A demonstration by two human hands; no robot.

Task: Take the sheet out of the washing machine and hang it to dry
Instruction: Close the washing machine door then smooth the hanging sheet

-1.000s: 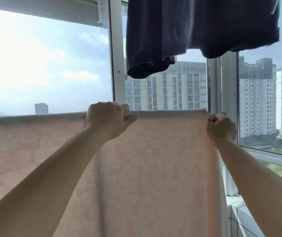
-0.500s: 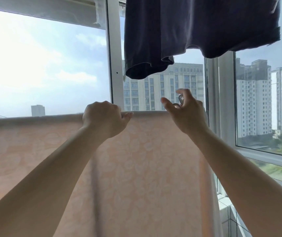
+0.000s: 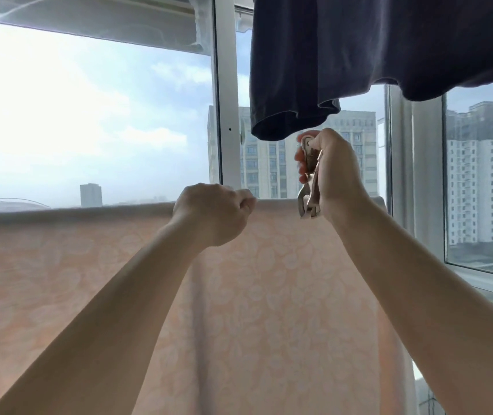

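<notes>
Overhead, unlabelled metal clip (image 3: 309, 187), peach sheet (image 3: 269, 295)

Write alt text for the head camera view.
A peach patterned sheet hangs over a line before a window; the left hand grips its top edge while the right hand brings a metal clip down onto it. A dark garment hangs above.

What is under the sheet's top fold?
Whatever bar or line carries the sheet is fully covered by the fold. The left hand grips that edge; the right hand holds a metal clip right above it.
</notes>
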